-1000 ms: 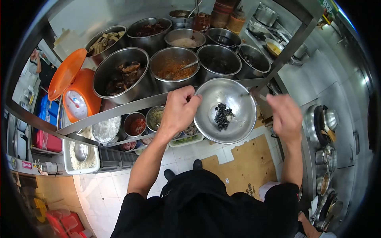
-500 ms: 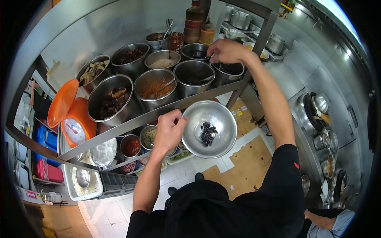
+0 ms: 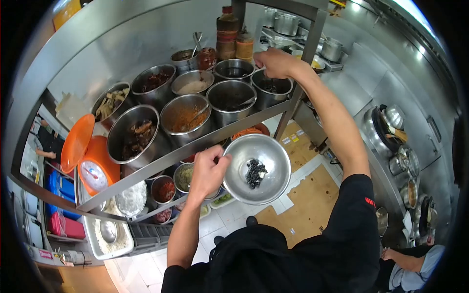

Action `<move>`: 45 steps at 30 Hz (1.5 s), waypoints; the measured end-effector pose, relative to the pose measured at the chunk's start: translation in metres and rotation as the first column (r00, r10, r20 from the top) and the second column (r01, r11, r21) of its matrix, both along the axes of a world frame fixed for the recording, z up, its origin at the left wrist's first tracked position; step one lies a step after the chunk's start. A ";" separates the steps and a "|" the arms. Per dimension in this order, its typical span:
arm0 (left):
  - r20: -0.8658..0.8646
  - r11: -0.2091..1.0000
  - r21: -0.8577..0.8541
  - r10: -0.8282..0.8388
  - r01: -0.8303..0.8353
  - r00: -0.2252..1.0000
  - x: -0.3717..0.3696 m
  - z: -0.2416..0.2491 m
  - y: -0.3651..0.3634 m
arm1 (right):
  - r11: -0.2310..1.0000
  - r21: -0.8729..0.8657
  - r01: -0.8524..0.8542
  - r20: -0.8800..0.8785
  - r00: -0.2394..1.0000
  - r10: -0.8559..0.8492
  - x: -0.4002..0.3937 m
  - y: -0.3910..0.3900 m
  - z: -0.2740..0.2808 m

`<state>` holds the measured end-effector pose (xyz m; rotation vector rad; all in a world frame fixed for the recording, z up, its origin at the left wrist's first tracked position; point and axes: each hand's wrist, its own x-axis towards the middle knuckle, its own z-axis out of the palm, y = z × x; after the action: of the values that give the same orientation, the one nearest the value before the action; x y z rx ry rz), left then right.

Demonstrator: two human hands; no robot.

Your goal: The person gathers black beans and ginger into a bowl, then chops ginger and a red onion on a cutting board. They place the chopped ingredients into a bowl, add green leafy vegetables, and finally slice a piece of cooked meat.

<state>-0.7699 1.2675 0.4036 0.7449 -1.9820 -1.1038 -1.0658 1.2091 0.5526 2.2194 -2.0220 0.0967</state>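
the left hand pinches the rim of the steel bowl at frame centre, dark bits pooled inside. the right hand, grip closed on a spoon handle, reaches into the pot at upper centre. with only a one-sided rim hold, the bowl could tip and spill.

Right hand now over far pot
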 end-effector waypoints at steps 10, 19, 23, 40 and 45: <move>0.043 0.998 0.061 0.031 -0.033 0.999 0.015 -0.001 0.002 | 0.995 -0.026 0.092 -0.643 0.761 -0.087 0.008 0.001 -0.015; -0.033 0.998 -0.021 0.055 -0.056 0.998 0.014 -0.004 0.006 | 0.986 0.141 -0.087 -0.372 0.918 0.135 -0.008 0.017 -0.024; -0.050 0.999 0.010 0.041 -0.041 0.998 0.005 -0.004 0.006 | 0.986 0.130 -0.107 -0.093 0.988 0.119 -0.009 0.033 -0.013; -0.033 1.000 0.002 0.022 -0.022 0.999 -0.054 0.022 -0.008 | 0.974 -0.161 0.160 0.223 0.967 -0.122 -0.003 0.081 -0.026; 0.013 0.999 -0.027 0.030 -0.030 0.999 -0.071 0.021 -0.011 | 0.964 -0.095 0.249 0.095 0.966 -0.240 0.005 0.077 -0.032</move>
<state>-0.8406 1.2565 0.4246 0.7676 -1.9871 -1.0554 -1.0612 1.2858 0.5211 1.9154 -2.2596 0.2675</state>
